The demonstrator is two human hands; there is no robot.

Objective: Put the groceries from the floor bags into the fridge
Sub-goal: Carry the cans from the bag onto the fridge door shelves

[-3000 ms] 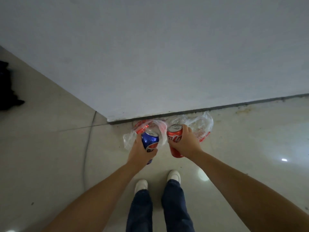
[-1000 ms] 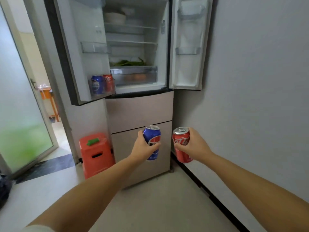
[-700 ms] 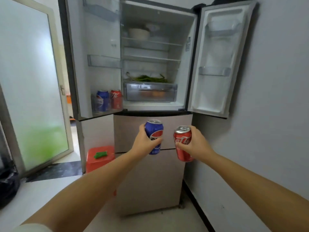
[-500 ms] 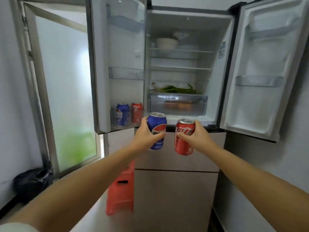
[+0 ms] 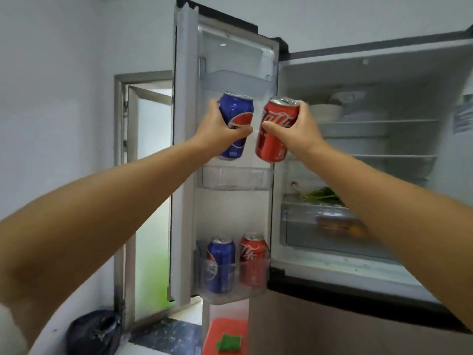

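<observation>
The fridge point(image 5: 358, 80) stood with its upper doors open, and the left door point(image 5: 184, 149) faced the person with its bins in view. The step in hand looked like stowing: two cans had been brought up level with the middle door bin point(image 5: 235, 178), which appeared to hold nothing. The bottom door bin point(image 5: 230, 294) already carried a blue can point(image 5: 220, 265) and a red can point(image 5: 253, 261) side by side.

The left hand point(image 5: 217, 129) gripped a held blue can point(image 5: 235, 124), fingers curled round its body; the right hand point(image 5: 298, 131) gripped a held red can point(image 5: 277, 129) the same way. Both cans were tilted, tops leaning away from each other, just above the middle bin and apart from it.

The next move probably called for righting each can and lowering it behind the bin's front wall, keeping the two from knocking together.

The floor bags were out of view, so what remained to carry could not be judged. The items in the crisper drawer point(image 5: 320, 226) were blurred, orange and unidentifiable. A dark bag point(image 5: 94, 331) on the floor and a red stool point(image 5: 226, 334) were cut off at the frame's foot.
</observation>
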